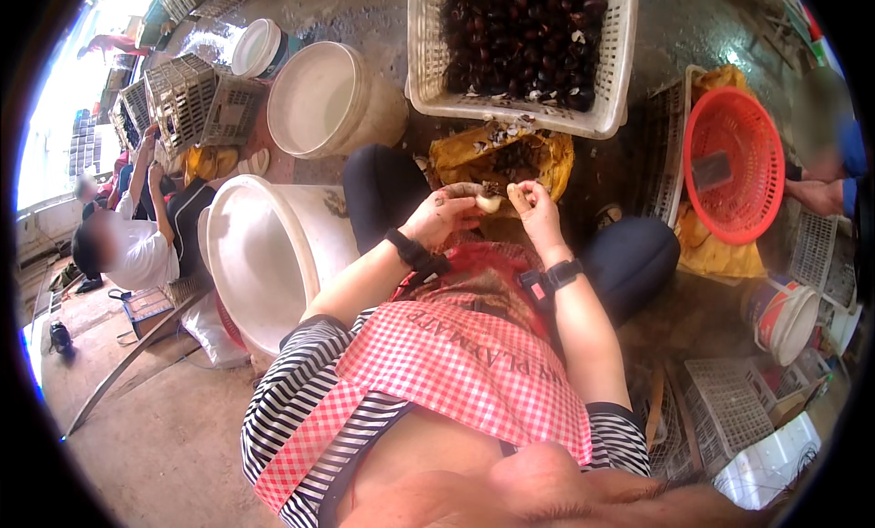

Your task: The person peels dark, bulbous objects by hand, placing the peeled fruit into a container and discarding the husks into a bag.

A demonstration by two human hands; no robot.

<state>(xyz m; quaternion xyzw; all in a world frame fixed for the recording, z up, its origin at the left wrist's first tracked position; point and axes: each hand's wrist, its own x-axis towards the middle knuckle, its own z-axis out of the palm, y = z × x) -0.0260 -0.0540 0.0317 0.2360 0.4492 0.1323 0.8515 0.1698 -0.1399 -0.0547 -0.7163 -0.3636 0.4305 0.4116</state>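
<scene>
Pale peeled nut (489,203): L hand (444,216), narrow pinch, mid-scene, by nr edge of yellow sack (558,164). R hand (540,214): narrow, contents can't tell. Far: dk-brown nuts (524,45), wht crate (426,50). Risk: pinch too loose, nut could slip sackward.

white crate (524,116) — far end cut off | pale piece (489,204) — apparently part-hidden

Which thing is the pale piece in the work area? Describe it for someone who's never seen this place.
Find the white crate of dark brown pieces at the top. Below it, by the yellow bag, the left hand has a small pale piece at its fingertips. Its creamy colour sets it apart from the crate's dark ones.
</scene>
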